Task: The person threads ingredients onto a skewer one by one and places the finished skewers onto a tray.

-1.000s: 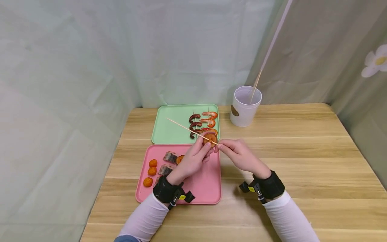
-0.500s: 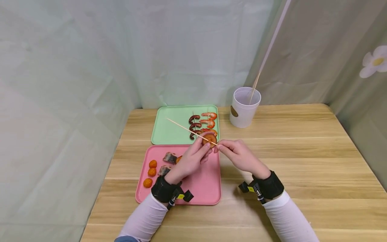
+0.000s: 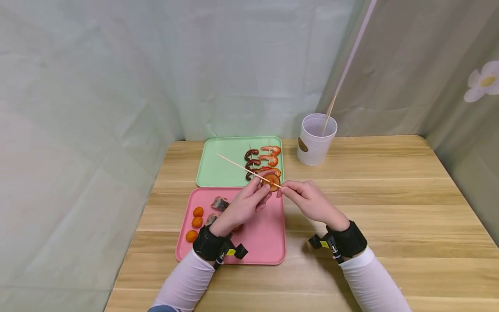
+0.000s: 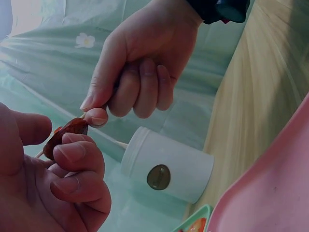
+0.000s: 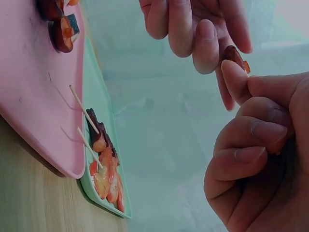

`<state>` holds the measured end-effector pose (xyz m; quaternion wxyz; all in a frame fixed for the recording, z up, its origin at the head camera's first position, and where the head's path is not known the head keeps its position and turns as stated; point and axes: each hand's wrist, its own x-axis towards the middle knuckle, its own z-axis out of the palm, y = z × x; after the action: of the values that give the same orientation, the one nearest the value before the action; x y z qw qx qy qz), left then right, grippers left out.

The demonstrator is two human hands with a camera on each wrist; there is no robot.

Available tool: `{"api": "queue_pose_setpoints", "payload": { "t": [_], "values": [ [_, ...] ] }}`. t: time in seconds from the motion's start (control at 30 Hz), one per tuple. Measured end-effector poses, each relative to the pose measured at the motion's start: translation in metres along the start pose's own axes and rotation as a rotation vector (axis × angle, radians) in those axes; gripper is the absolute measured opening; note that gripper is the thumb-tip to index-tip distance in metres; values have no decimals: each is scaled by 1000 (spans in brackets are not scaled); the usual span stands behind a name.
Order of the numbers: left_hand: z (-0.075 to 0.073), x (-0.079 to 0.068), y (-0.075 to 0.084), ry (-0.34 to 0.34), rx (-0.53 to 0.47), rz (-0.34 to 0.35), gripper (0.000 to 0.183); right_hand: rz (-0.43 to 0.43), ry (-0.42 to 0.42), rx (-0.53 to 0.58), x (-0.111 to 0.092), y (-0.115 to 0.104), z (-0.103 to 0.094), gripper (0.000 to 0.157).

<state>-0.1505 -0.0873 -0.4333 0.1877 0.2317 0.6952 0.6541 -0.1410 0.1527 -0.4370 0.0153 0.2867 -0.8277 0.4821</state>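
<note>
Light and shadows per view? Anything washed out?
Head: bright, soft shadow on the table beside the right sleeve. Left wrist: dimmer, left hand and right hand in shade, curtain pale upper left. Right wrist: dim, skewers casting thin shadows on the pink tray, curtain washed out upper right.

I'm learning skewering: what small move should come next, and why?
Perhaps the right hand should draw the skewer gently towards itself: it pinches close beside the mushroom, held by the left hand, while a long bare length extends beyond.
</note>
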Motion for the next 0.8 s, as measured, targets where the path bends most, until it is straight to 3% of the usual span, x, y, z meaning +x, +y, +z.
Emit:
{"api": "queue_pose_setpoints", "payload": {
  "t": [0.23, 0.5, 0.67, 0.8],
  "values": [
    [-7, -1, 4, 25, 38, 1, 45, -8, 4, 12, 0, 2, 1, 23],
    [-25, -6, 3, 79, 71, -33, 44, 28, 29, 17, -1, 3, -2, 23],
    [-44, -13, 0, 93, 224, -60, 39, 49, 34, 5, -3, 4, -6, 24],
    [-62, -22, -3, 82, 413, -25, 31, 58, 45, -22, -4, 3, -10, 25]
  ]
}}
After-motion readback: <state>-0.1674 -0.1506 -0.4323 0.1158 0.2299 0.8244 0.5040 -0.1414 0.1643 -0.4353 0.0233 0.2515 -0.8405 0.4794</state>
